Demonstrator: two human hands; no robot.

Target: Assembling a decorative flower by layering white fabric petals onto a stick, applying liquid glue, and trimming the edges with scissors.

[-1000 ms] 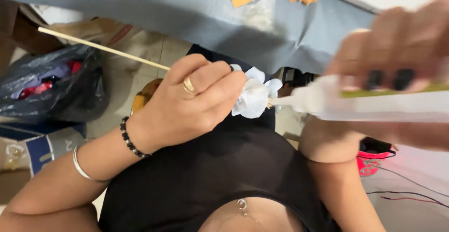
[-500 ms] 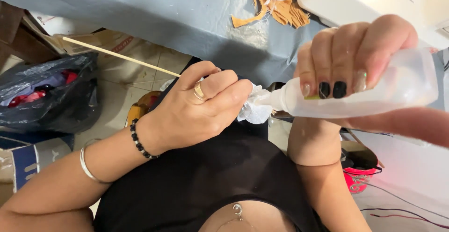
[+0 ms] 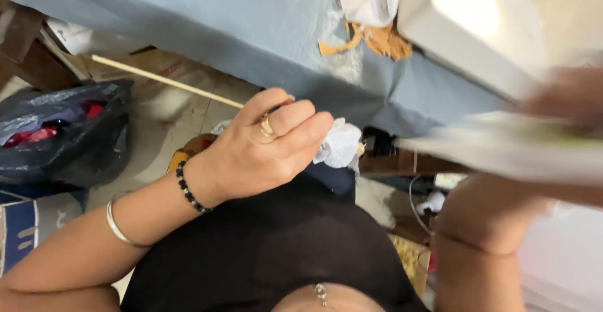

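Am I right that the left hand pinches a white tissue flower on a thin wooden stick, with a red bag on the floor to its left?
Not quite: the bag is black, with only some red showing inside it. The head view shows this. The rest stands: the left hand pinches the white tissue flower on the thin wooden stick.

1. There is a single view, from a camera worn on the person's head; no second view shares the scene.
2. It faces steeply down along the person's own chest and lap, toward the floor and the edge of a grey-blue covered table (image 3: 207,16) at the top of the frame.
3. It sits very near: the left hand (image 3: 264,145) fills the middle, and the right hand (image 3: 568,101) blurs at the right edge.
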